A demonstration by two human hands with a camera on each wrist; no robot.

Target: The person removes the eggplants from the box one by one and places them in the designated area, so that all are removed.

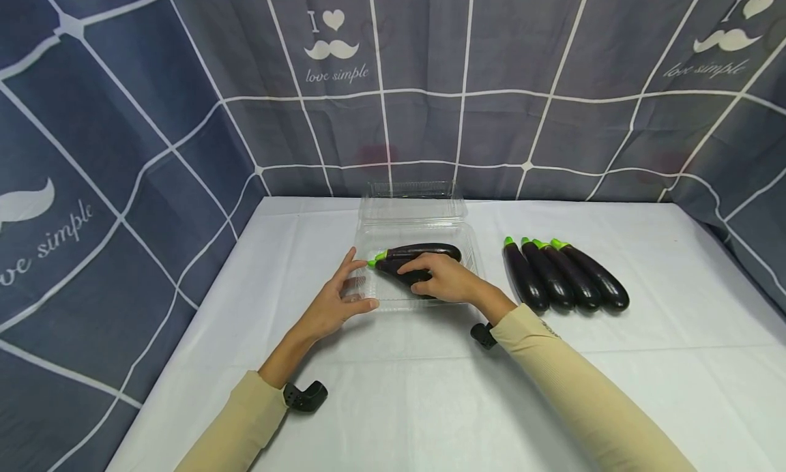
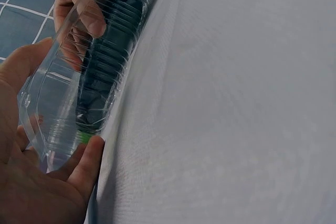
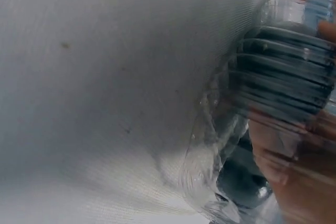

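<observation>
A clear plastic clamshell container (image 1: pixel 471 254) stands on the table with its lid (image 1: pixel 411 210) folded back. Two dark eggplants with green stems lie inside, stems to the left: a rear eggplant (image 1: pixel 432 249) and a front eggplant (image 1: pixel 391 270). My right hand (image 1: pixel 448 279) reaches in and grips the front one, fingers over its top and thumb on the near side. At the left end, my left hand (image 1: pixel 328 308) holds the container, its thumb at the near corner and its fingers along the left side. Through the ribbed wall, the left wrist view shows a dark eggplant (image 2: pixel 107 61).
Several more eggplants (image 1: pixel 525 281) lie side by side right of the container, stems pointing away. A white cloth (image 1: pixel 393 404) covers the table. Dark grey patterned curtains (image 1: pixel 430 131) hang behind and at both sides.
</observation>
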